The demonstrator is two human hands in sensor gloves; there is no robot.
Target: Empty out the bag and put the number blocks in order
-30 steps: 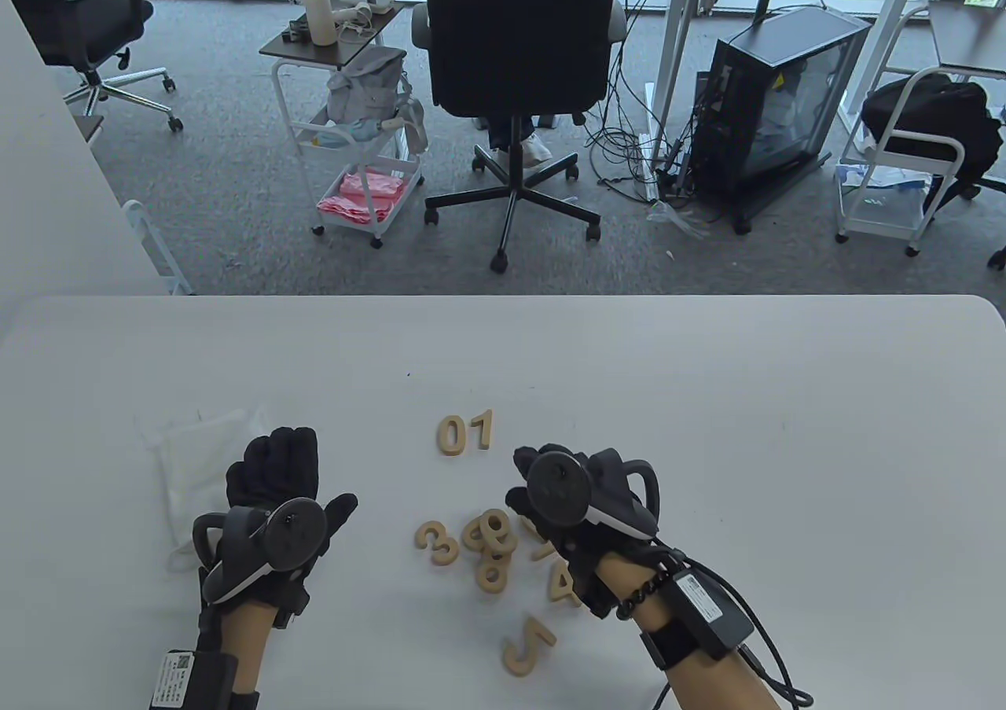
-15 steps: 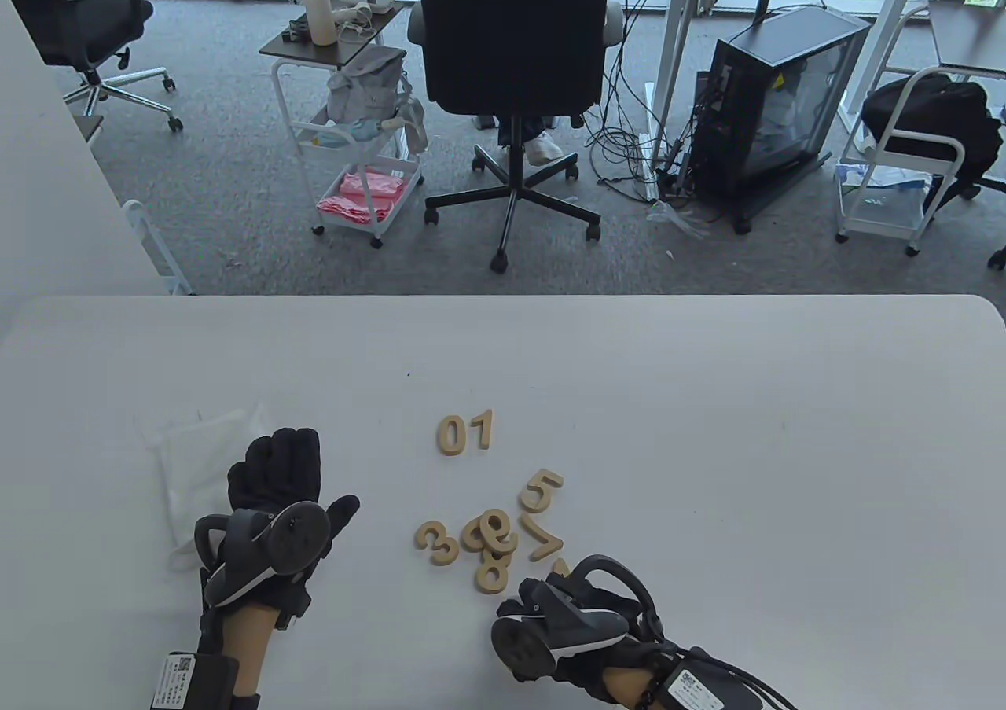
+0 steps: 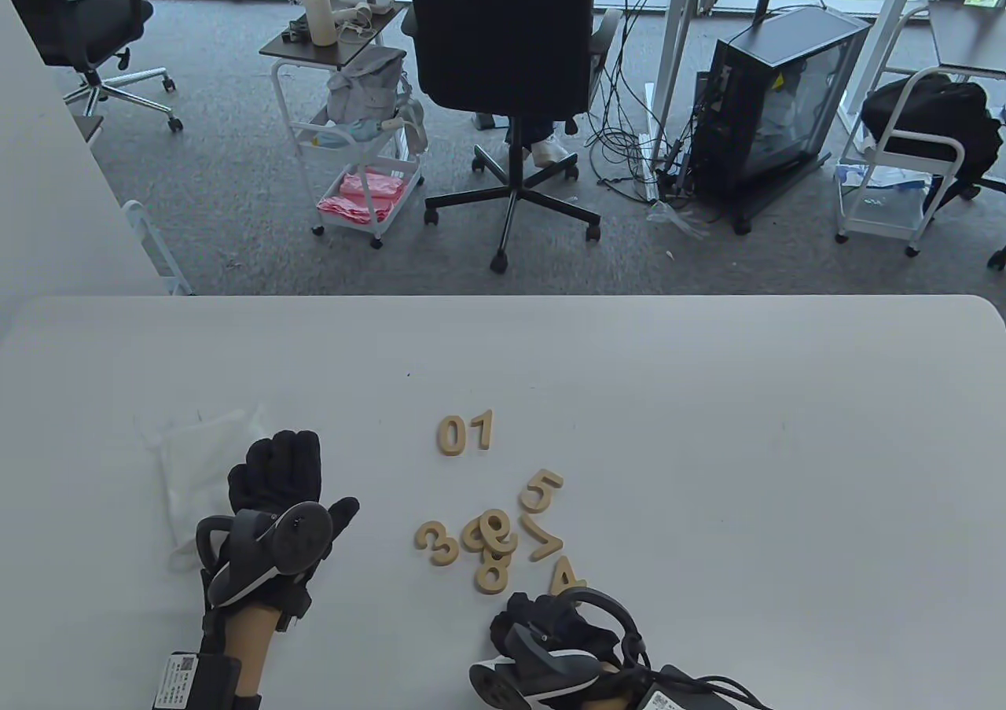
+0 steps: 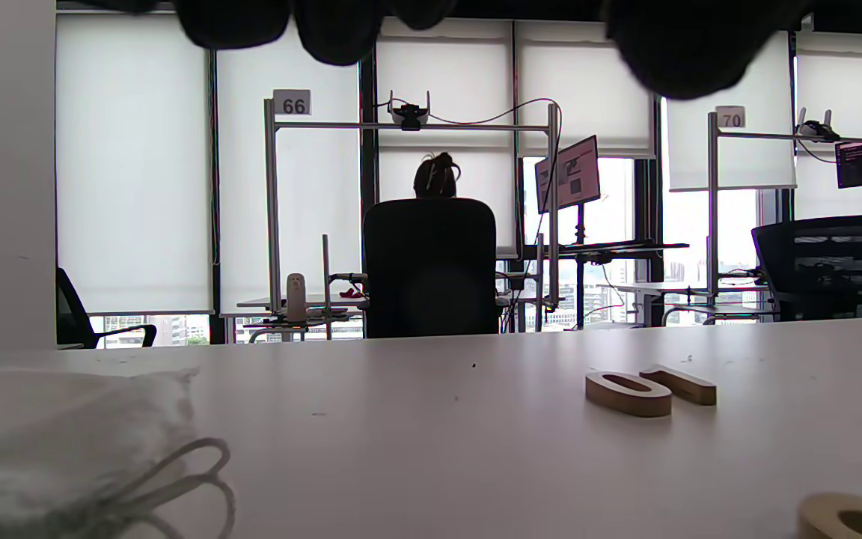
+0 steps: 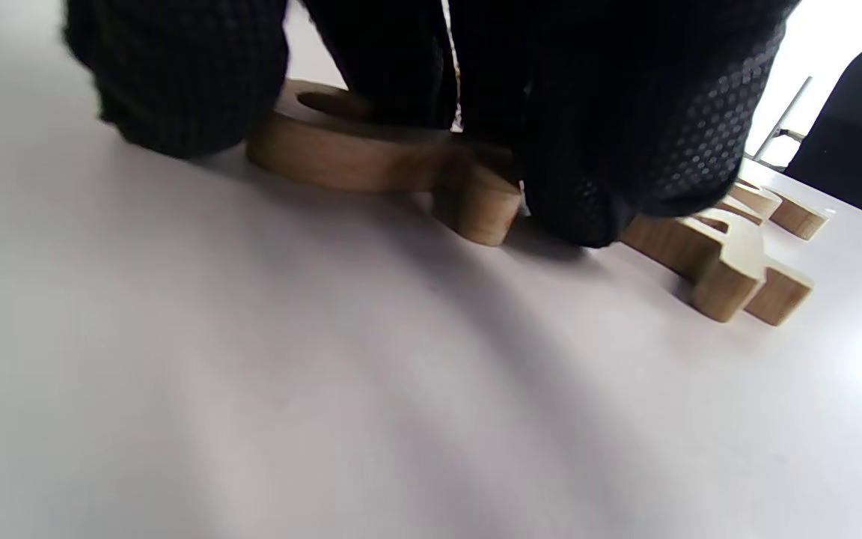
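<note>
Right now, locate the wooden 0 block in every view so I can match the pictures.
Table view: 0 block mid-table, just left of the 1 block.
Left wrist view: 0 block right of centre, lying flat beside the 1 block.
Right wrist view: not identifiable there.
Shared landmark: black office chair behind the table.

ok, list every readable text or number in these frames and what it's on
"66": sign on the left frame post, left wrist view.
"70": sign on the right frame post.
"0", "1", "3", "4", "5": the wooden number blocks themselves.
Wrist label, with a QR code: too small.
Monitor text: blurred.
</note>
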